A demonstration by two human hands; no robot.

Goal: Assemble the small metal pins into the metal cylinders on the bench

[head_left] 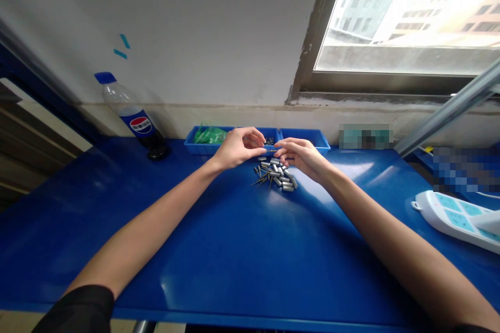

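Note:
Over the back middle of the blue table, my left hand (237, 148) and my right hand (303, 157) face each other, fingertips almost meeting. A thin brass-coloured pin (271, 151) spans the small gap, pinched at one end by each hand. Just below them lies a loose pile of short silver metal cylinders (288, 187). Several thin dark pins with pointed ends (259, 181) are scattered at the pile's left side. Some fingertips hide each other, so the exact grip on the pin is partly covered.
Behind my hands stand blue bins; the left bin (189, 145) holds a green plastic bag (209, 135), the middle one small metal parts (269, 141). A cola bottle (136, 119) stands back left. A white power strip (441, 213) lies at right, below a slanted metal bar (449, 106).

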